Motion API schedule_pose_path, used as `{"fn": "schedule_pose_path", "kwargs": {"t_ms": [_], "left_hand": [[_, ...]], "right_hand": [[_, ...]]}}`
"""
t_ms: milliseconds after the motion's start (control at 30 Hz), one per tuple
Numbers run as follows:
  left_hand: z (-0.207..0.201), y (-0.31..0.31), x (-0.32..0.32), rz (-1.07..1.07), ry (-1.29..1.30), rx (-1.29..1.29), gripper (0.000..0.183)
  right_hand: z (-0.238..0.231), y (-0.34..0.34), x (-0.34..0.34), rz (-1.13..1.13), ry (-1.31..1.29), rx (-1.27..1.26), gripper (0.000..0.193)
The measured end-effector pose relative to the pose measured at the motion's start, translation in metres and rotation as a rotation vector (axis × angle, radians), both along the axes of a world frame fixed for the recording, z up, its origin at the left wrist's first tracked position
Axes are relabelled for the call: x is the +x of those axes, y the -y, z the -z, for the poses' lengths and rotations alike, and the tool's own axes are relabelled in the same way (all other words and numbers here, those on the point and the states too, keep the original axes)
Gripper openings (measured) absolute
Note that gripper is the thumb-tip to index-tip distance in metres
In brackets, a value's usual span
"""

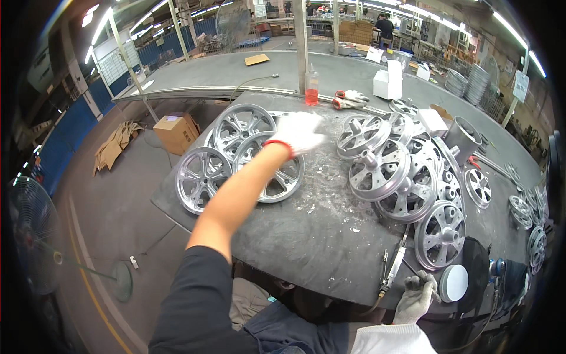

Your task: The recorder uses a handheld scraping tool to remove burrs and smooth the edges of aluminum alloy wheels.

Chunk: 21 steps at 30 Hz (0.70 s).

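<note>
My left hand [296, 131], in a white glove with a red cuff, reaches over the table beside a group of silver spoked wheels [203, 180]. Motion smears its fingers, so whether it holds anything cannot be made out. Down at the table's near right edge, my right hand [416, 296] wears a greyish glove with its fingers curled. A thin dark rod [409, 266] sticks out of that hand; its kind does not show. Close by lie a slim pneumatic tool [393, 268] with a hose and a round, pale-topped disc [454, 283].
A heap of silver wheels [386, 168] covers the table's right part. Behind stand a bottle of red liquid [311, 88], gloves [351, 99], a white box [388, 81] and a metal can [463, 138]. A fan [32, 236] and a carton [175, 133] are on the left floor.
</note>
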<state>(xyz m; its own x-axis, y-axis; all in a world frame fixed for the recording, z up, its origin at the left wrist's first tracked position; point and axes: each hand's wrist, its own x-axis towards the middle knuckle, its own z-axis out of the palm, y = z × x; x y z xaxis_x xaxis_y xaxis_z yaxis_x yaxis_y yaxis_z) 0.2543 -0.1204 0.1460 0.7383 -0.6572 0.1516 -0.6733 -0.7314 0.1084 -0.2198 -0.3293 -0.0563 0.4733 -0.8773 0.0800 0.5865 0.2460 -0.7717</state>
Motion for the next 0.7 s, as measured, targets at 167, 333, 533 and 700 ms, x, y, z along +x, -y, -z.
{"fn": "schedule_pose_path", "kwargs": {"t_ms": [167,333,533,700], "left_hand": [[0.031,-0.126,0.023,-0.487,-0.013,0.13,0.062],[0.021,-0.149,0.001,-0.276,-0.181,-0.205,0.066],[0.018,-0.171,-0.068,-0.02,-0.2,-0.481,0.06],[0.051,-0.157,-0.129,-0.219,-0.861,-1.32,0.042]], "right_hand": [[0.0,0.004,0.008,-0.061,0.039,0.033,0.047],[0.0,0.005,0.005,-0.113,0.092,-0.03,0.06],[-0.006,-0.004,0.01,0.099,-0.18,0.014,0.059],[-0.042,-0.036,0.002,0.128,-0.183,-0.208,0.029]]}}
